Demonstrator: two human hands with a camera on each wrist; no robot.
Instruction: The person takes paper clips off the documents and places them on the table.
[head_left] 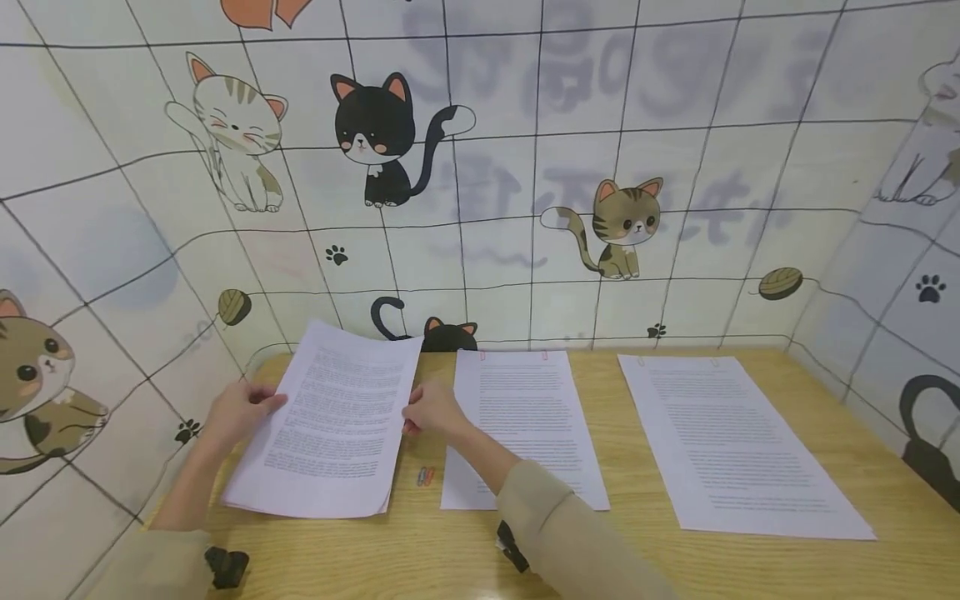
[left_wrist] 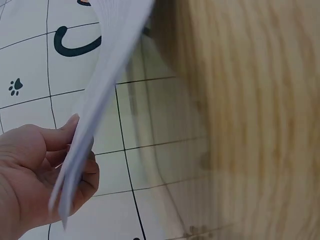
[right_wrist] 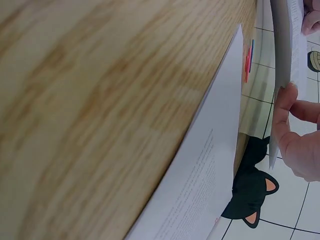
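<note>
A sheaf of printed paper sheets (head_left: 337, 417) is held up at the left of the table, tilted toward me. My left hand (head_left: 243, 410) pinches its left edge; in the left wrist view the thumb of this left hand (left_wrist: 45, 170) lies on one face and the fingers curl behind, with the sheets slightly fanned at the lower end. The right hand (head_left: 435, 408) pinches the right edge, its thumb and fingers (right_wrist: 286, 100) gripping the paper in the right wrist view. Small red and blue paper clips (head_left: 426, 476) lie on the table just right of the sheaf.
Two more printed stacks lie flat: a middle stack (head_left: 517, 408) under the right forearm and a right stack (head_left: 742, 450), each with clips along its top edge. The wooden table (head_left: 637, 550) meets a cat-print cloth wall (head_left: 495, 250) behind and at both sides.
</note>
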